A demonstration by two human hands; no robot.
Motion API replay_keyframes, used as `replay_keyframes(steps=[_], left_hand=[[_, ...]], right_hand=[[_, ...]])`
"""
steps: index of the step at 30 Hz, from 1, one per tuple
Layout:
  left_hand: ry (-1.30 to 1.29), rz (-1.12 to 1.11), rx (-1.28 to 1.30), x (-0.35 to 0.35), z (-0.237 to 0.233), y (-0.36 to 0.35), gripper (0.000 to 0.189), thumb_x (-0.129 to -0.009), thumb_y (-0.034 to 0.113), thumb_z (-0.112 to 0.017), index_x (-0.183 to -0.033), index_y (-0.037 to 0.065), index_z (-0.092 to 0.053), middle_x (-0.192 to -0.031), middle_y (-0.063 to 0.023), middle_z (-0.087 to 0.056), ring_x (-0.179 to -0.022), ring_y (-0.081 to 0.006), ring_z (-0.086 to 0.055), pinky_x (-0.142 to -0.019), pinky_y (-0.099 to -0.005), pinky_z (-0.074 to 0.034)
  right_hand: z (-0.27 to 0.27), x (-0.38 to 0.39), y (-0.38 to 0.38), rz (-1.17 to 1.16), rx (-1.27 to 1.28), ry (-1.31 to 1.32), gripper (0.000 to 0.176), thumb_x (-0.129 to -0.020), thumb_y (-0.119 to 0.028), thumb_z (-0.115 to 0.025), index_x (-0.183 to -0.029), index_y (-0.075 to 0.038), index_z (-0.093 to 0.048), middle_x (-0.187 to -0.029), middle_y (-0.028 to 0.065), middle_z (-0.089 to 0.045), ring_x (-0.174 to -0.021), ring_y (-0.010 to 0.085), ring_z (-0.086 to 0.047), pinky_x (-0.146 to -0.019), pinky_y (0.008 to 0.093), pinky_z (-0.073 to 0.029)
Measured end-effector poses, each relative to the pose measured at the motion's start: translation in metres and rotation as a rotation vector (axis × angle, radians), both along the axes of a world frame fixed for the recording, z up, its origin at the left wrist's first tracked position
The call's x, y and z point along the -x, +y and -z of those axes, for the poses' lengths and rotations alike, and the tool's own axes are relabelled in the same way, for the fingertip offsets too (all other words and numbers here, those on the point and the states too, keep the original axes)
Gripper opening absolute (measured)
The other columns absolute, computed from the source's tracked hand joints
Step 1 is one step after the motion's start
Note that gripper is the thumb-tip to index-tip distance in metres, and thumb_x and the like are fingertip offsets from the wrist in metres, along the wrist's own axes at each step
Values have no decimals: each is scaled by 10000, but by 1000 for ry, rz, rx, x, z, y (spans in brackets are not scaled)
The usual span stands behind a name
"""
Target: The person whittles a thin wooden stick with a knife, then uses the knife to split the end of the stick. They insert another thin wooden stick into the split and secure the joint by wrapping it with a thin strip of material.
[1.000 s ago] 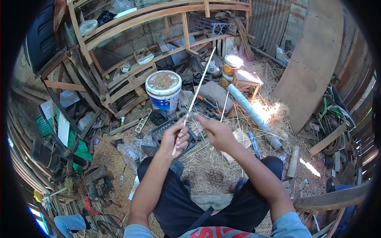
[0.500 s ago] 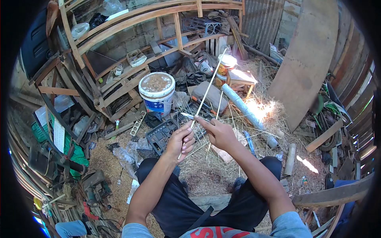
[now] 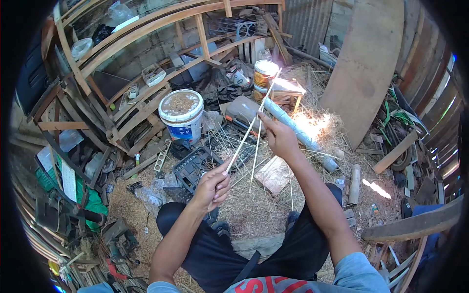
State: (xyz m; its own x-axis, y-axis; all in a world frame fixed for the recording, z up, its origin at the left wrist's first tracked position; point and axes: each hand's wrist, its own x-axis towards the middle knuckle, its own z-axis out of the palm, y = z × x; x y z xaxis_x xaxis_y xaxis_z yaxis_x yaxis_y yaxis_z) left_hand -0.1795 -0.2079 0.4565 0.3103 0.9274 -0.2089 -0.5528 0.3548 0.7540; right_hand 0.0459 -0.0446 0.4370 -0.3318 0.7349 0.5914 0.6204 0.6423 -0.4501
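Around the centre of my view, a white-and-blue bucket (image 3: pixel 181 131) stands at ten o'clock, and two stacked tins (image 3: pixel 265 74) at one, just beside a sunlit wooden stool (image 3: pixel 290 87). A broad brown board (image 3: pixel 364 73) leans at two; green sheeting (image 3: pixel 95 207) lies toward eight.

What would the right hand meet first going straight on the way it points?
Likely the pale stick, right at the fingertips of the right hand; beyond it, the grey case lies roughly in line, though depth is unclear.

Two hands (image 3: pixel 212 189), one held stick (image 3: pixel 244 139) — two yellow cans (image 3: pixel 264 74).
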Motion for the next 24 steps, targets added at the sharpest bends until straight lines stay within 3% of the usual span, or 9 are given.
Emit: replay_keyframes(steps=[4, 10, 11, 13, 14, 17, 20, 22, 24], left_hand=[[88, 19, 12, 10, -5, -14, 503, -995, 90, -413, -1488, 54, -321, -608, 43, -305, -422, -29, -262, -344, -176, -213], [249, 122, 53, 32, -7, -46, 501, -991, 89, -442, -1479, 32, -339, -623, 48, -335, -417, -25, -278, -359, -178, -241], [242, 141, 56, 39, -5, -53, 498, -989, 87, -445, -1473, 25, -348, -623, 49, -337, -415, -25, -277, -357, -179, -237], [213, 107, 72, 48, -9, -61, 507, -971, 112, -477, -1451, 0, -360, -588, 44, -325, -396, -22, -275, -326, -167, -222], [158, 44, 72, 50, -9, -61, 510, -976, 108, -461, -1464, 18, -346, -594, 41, -323, -397, -26, -270, -324, -169, -223], [-39, -141, 62, 58, -9, -62, 543, -986, 110, -415, -1510, 88, -273, -599, 31, -308, -389, -41, -257, -310, -175, -233], [-167, -169, 36, 57, -9, -55, 536, -985, 106, -409, -1506, 103, -287, -597, 29, -312, -387, -47, -262, -309, -181, -231], [-223, -181, 28, 53, -13, -49, 536, -982, 103, -409, -1505, 109, -291, -594, 28, -315, -384, -52, -266, -307, -185, -233], [-271, -185, 14, 47, -16, -43, 515, -981, 102, -411, -1487, 108, -319, -591, 28, -319, -381, -55, -271, -305, -189, -236]], right_hand=[[-4, -15, 19, 84, 6, 35, 483, -901, -124, -519, -1362, -269, -526, -893, 189, -654, -799, 387, -638, -684, 480, -501], [28, -75, 87, 397, 81, 307, 429, -944, -101, -481, -1363, -174, -536, -1021, 213, -681, -906, 392, -659, -813, 403, -509], [56, -106, 118, 486, 9, 339, 418, -966, -125, -457, -1378, -161, -519, -955, 194, -689, -808, 347, -663, -723, 393, -516], [62, -142, 122, 564, 272, 612, 412, -1003, -179, -414, -1408, -135, -482, -813, 135, -663, -617, 233, -613, -530, 347, -475], [46, -148, 105, 536, 615, 844, 419, -1018, -209, -396, -1422, -122, -462, -739, 96, -629, -524, 164, -558, -427, 312, -428], [44, -129, 100, 392, 900, 1024, 450, -1013, -222, -422, -1451, -117, -415, -645, 32, -532, -448, 94, -428, -339, 254, -288], [1, -43, 32, 114, 669, 565, 457, -1013, -227, -452, -1446, -83, -413, -656, 31, -560, -484, 111, -474, -395, 280, -356], [28, 1, 13, -174, 286, 394, 453, -1013, -224, -480, -1440, -83, -420, -661, 43, -568, -549, 112, -529, -473, 300, -416], [1, 46, -60, -209, 394, 265, 507, -953, -119, -486, -1451, -146, -397, -941, 171, -655, -664, 271, -645, -634, 374, -519]])
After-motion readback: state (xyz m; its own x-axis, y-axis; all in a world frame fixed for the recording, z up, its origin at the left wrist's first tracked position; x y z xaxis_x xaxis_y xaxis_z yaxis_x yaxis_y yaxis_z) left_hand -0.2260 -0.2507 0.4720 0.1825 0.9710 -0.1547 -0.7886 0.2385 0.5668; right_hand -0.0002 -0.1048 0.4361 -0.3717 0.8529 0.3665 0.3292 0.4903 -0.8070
